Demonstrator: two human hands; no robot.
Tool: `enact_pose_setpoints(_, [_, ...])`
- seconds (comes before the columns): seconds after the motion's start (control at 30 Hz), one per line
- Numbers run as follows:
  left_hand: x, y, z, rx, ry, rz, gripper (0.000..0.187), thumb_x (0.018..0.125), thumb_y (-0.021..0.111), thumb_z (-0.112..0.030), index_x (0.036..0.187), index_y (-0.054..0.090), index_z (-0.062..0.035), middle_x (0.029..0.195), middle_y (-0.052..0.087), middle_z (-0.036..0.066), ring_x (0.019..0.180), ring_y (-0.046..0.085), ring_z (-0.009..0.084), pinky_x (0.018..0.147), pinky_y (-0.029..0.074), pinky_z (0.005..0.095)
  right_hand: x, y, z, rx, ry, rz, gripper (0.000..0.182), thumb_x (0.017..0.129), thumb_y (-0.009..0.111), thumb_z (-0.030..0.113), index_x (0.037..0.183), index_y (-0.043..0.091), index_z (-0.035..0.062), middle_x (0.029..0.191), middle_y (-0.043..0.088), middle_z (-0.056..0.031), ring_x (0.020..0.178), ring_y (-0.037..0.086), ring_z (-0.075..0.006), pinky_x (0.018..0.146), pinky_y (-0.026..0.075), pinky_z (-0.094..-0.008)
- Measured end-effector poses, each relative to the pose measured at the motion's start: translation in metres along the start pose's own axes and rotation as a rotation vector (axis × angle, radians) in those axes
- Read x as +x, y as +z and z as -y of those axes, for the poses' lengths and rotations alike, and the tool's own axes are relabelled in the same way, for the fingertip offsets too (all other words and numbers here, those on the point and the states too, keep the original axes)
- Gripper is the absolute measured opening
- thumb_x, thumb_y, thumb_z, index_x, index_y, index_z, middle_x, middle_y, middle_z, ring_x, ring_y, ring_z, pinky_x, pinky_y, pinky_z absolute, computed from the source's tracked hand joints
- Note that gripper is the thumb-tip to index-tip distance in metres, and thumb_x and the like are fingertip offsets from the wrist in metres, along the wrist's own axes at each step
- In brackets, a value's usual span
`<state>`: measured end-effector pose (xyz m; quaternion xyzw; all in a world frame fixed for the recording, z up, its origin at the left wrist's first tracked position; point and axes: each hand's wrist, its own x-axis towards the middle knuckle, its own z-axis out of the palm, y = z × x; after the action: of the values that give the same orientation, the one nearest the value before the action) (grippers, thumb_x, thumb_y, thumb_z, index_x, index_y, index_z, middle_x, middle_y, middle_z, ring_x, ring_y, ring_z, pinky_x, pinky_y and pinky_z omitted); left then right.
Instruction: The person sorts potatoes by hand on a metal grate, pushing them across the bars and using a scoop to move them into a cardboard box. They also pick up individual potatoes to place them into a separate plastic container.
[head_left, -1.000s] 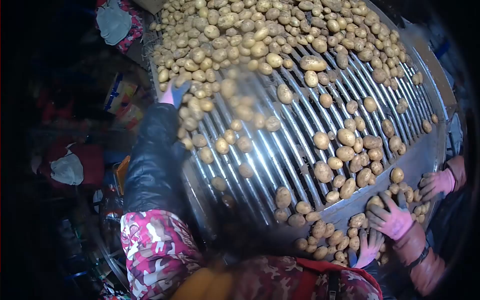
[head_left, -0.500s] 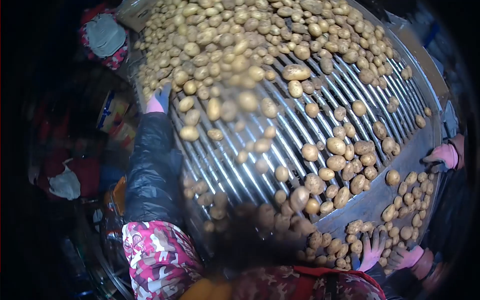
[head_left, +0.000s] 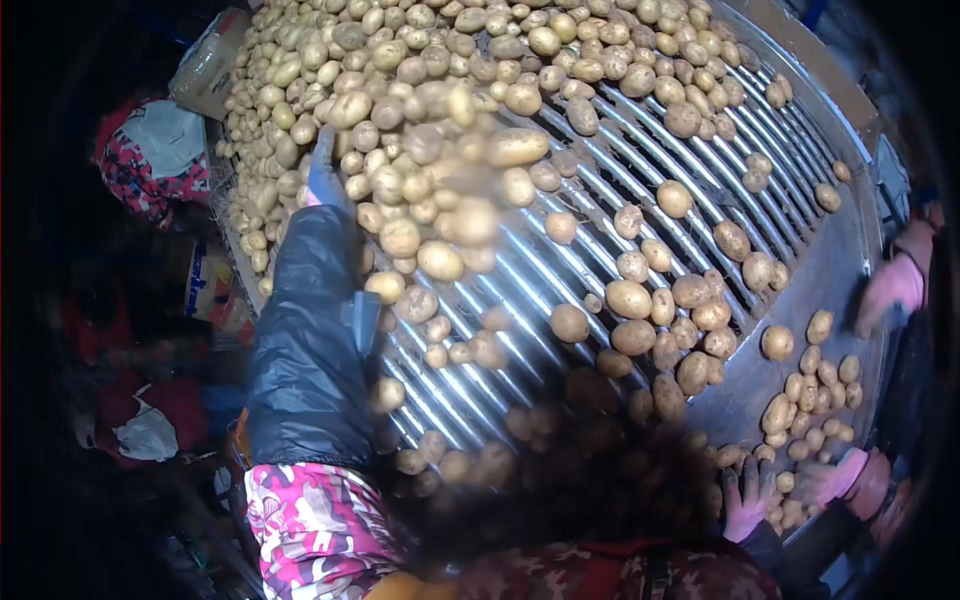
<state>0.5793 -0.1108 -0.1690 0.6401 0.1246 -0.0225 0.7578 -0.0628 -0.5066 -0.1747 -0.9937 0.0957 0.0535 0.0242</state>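
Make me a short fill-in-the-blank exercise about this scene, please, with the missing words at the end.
1. Heaped at the top of the picture are many ____.
2. Measured up from the bottom edge, the person's left hand sits ____ than their right hand.
3. The long bars have gaps ____ them.
4. The co-worker's blurred glove near the right edge is mostly ____ in colour.

Missing words: potatoes; higher; between; pink.

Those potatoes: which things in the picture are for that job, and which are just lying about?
For the job:
potatoes
metal rollers
left hand
right hand
another person's hands

Probably just lying about:
yellowish printed package
cardboard, upper left
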Motion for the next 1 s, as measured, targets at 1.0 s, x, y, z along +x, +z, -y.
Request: enact_pose_setpoints(1.0, [0.037, -0.085, -0.001, 0.529, 0.184, -0.192, 0.082, 0.092, 0.068, -0.058, 0.14, 0.055, 0.0076, 0.131, 0.064, 0.02, 0.114, 0.062, 0.0297, 0.098, 0.051, 0.0408, -0.018, 0.019, -0.021, -0.032, -0.117, -0.022, 0.063, 0.077, 0.073, 0.038, 0.13, 0.063, 0.0046, 0.143, 0.049, -0.0234, 0.134, 0.042, -0.0528, 0.107, 0.037, -0.0679])
